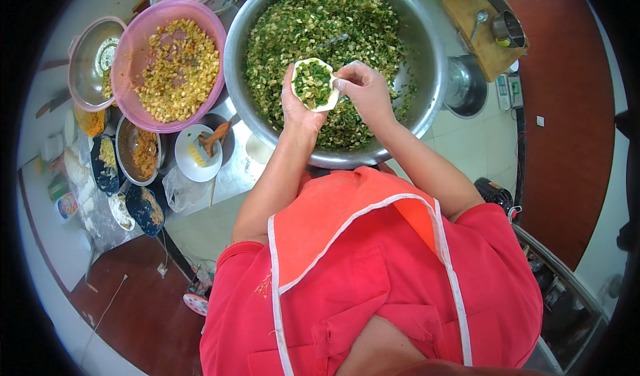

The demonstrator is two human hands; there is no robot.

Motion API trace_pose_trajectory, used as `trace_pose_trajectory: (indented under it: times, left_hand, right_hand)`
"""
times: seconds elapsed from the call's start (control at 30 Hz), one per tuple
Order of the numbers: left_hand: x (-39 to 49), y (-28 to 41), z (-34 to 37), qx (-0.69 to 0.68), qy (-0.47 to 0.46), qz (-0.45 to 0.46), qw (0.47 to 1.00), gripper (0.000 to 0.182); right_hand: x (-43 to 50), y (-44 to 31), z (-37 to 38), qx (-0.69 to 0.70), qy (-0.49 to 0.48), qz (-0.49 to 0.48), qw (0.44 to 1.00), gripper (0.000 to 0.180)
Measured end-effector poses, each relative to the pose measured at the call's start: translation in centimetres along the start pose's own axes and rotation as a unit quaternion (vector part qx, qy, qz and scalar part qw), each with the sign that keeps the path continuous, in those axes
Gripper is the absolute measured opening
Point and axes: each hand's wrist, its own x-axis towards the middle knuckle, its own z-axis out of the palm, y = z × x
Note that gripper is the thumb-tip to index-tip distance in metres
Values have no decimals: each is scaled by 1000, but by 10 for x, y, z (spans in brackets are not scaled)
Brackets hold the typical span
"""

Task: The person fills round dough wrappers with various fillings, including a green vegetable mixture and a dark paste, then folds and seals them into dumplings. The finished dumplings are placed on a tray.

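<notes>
A round dough wrapper [326,105] lies in my left hand [305,108], cupped from below and from the left. Chopped green and pale filling [312,82] is heaped on the wrapper's middle, and its white rim shows around it. My right hand [367,93] pinches the wrapper's right edge between thumb and fingers. Both hands are above a large metal basin [430,83] holding much of the same chopped filling [325,21]. A metal utensil [336,40] sticks partly out of that filling; its other end is hidden.
Left of the basin stands a pink plastic colander [120,76] of diced yellow food. Nearer are a white bowl [192,173] with a wooden-handled brush [212,141] and a metal bowl [120,146] of orange filling. A cutting board [462,13] carries a spoon [480,18] at right.
</notes>
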Motion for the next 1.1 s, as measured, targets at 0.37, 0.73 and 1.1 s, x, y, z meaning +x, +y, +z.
trace_pose_trajectory:
  times: [0.37,0.73,1.1]
  left_hand:
    - [-10,-5,8,47,5,-2,999,28]
    - [-13,-4,8,182,42,15,982,26]
    - [-13,-7,14,267,43,31,962,26]
  right_hand:
    - [-2,-15,-3,1,17,0,1000,9]
    - [4,-21,-15,34,-42,76,996,12]
    - [11,-18,-22,30,-81,47,995,16]
